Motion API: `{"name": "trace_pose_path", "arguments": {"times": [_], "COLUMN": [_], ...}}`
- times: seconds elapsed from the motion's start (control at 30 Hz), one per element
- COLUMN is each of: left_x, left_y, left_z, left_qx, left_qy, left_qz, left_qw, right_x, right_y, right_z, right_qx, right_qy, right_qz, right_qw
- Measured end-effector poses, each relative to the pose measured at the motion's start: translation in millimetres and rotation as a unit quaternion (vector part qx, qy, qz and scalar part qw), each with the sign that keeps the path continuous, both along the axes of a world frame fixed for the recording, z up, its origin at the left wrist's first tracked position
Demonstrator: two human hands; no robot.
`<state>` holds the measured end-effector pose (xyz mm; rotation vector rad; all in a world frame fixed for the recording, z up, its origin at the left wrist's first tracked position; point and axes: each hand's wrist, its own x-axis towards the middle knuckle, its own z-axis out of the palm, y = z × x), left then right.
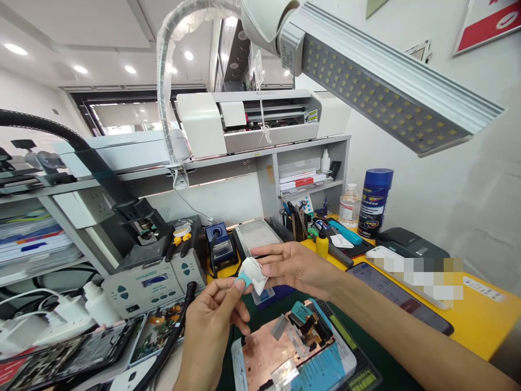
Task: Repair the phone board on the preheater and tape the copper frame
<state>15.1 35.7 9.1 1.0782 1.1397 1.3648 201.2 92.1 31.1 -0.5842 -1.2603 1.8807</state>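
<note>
My left hand (217,312) pinches a small teal piece (245,279) between thumb and fingers. Against that piece, my right hand (299,269) holds a crumpled white tissue (253,270), its fingers closed on it. Both hands are in the air, just above and behind an opened phone part (260,355) with a copper-coloured sheet, black flex cables and blue film. This part lies on a dark green work mat (272,304). Whether the teal piece is stuck to the tissue or separate from it, I cannot tell.
A grey rework station (154,288) stands at left, beside opened devices (101,347). A dark-screened phone (401,296) lies at right on the yellow surface. Behind are a tool holder (297,220), a yellow bottle (322,243) and a blue spray can (373,203). A lamp (391,92) hangs overhead.
</note>
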Motion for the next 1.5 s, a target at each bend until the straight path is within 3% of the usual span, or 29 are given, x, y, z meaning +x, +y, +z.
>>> {"name": "trace_pose_path", "arguments": {"times": [0.13, 0.37, 0.5, 0.73, 0.9, 1.1, 1.3, 1.5], "left_x": [2, 4, 4, -9, -19, -18, -24, -14], "left_y": [-4, -5, -5, -5, -7, -11, -9, -12], "left_z": [-0.7, -6.9, -7.8, -1.9, 6.4, 10.4, 12.3, 8.4], "left_qx": [0.018, 0.051, 0.051, 0.034, 0.034, 0.014, -0.019, 0.006], "left_qy": [0.019, 0.057, 0.059, 0.105, 0.130, 0.078, -0.029, -0.013], "left_qz": [-0.005, 0.002, 0.009, -0.094, -0.101, -0.095, -0.003, -0.030], "left_qw": [1.000, 0.997, 0.997, 0.989, 0.986, 0.992, 0.999, 0.999], "right_x": [-3, -5, -7, -6, -8, -1, 15, -1], "right_y": [2, 5, 6, -3, -9, -5, 7, 0], "right_z": [-2.8, -7.5, -11.0, -3.2, 0.3, 0.4, 9.2, 1.6], "right_qx": [-0.010, 0.041, 0.068, 0.138, 0.139, 0.126, 0.106, 0.138], "right_qy": [-0.003, -0.050, -0.104, -0.196, -0.230, -0.212, -0.160, -0.169], "right_qz": [-0.008, 0.075, 0.060, 0.043, 0.003, -0.005, -0.131, -0.070], "right_qw": [1.000, 0.995, 0.990, 0.970, 0.963, 0.969, 0.973, 0.973]}}
